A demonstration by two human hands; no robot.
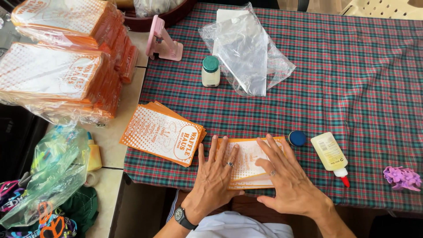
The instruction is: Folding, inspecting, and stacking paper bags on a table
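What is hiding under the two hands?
Both hands, left hand and right hand, press flat on an orange-and-white paper bag lying on the plaid tablecloth. Its edges show; the middle is covered.

Head camera looks steeply down, close above table (352, 88).

We saw an orange and white paper bag (247, 165) lying flat near the front edge of the desk (352, 88). Its long side ran left to right. Orange edges showed along its top, and small dots covered its white face.
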